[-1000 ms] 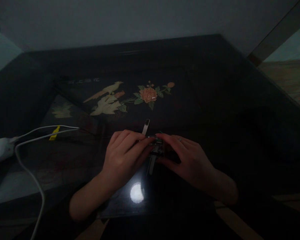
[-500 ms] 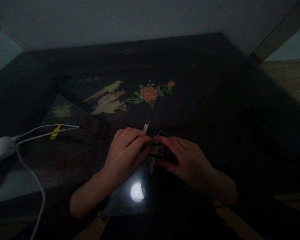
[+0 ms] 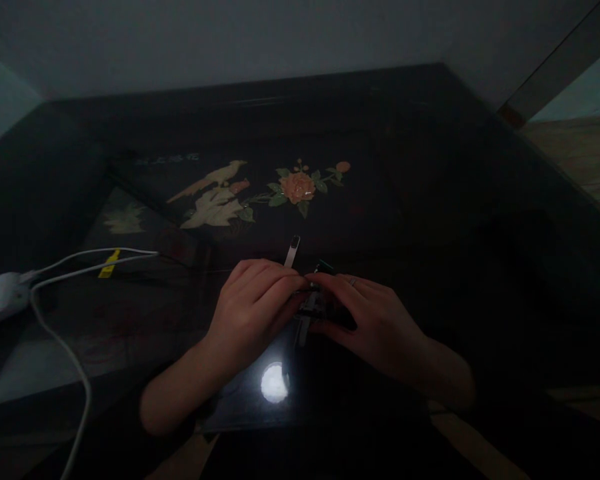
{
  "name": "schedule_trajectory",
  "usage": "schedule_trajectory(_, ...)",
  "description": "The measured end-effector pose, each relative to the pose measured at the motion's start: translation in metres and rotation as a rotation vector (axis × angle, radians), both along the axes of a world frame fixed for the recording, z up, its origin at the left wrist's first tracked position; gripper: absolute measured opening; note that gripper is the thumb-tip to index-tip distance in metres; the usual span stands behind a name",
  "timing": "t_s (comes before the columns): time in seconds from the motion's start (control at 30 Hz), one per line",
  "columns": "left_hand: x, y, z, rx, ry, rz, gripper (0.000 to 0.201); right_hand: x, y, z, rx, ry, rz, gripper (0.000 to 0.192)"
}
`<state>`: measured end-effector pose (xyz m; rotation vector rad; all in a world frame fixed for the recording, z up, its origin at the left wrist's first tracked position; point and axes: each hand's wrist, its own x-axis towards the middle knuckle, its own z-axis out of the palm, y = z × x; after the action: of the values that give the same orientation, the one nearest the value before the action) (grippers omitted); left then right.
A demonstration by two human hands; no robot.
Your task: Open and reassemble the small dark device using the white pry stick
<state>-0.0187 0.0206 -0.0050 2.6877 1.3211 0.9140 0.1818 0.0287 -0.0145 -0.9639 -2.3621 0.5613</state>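
Note:
Low over the table's near middle, my two hands meet around a small dark assembly with grey metal-looking parts (image 3: 311,307); the dim light hides its exact kind. My left hand (image 3: 253,303) is closed, thumb and fingers pinching a thin dark piece at the assembly's left side. From the right, my right hand (image 3: 380,320), with a ring on one finger, grips the assembly between thumb and fingers. A green edge (image 3: 324,267) shows beyond the right fingertips. Just past my left fingers lies a narrow silvery strip with a dark end (image 3: 293,251), its lower part hidden.
The dark glossy table (image 3: 430,200) carries a bird-and-flower picture (image 3: 297,188). At left sits a white power strip or adapter (image 3: 3,297) with white cables (image 3: 70,353) and a yellow tag (image 3: 109,264). A wall (image 3: 250,40) stands behind the table.
The thin dark piece at my left fingertips has tilted slightly and shows less. My left fingers have shifted a little; both hands otherwise stay in place.

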Motion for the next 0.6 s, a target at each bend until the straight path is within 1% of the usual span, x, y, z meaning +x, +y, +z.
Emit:
schedule_trajectory(0.13,-0.002,-0.001,-0.001,-0.025,-0.026,-0.008,0.006,0.0,0.0,-0.001,-0.033,0.009,-0.012,0.045)
schedule_trajectory(0.27,-0.003,-0.002,-0.001,-0.085,-0.091,-0.016,0.01,0.001,0.001,0.0,-0.064,0.041,-0.042,0.046)
schedule_trajectory(0.37,-0.001,-0.002,0.002,-0.155,-0.155,0.02,0.011,0.002,0.003,0.001,-0.095,0.058,-0.071,0.047)
schedule_trajectory(0.43,0.001,-0.002,0.006,-0.246,-0.232,0.073,0.017,0.003,0.004,0.001,-0.122,0.062,-0.083,0.048)
schedule_trajectory(0.5,0.003,-0.001,0.009,-0.375,-0.337,0.121,0.024,0.003,0.006,0.001,-0.144,0.065,-0.089,0.05)
schedule_trajectory(0.6,0.004,0.001,0.011,-0.576,-0.506,0.151,0.025,0.003,0.007,0.001,-0.168,0.08,-0.097,0.051)
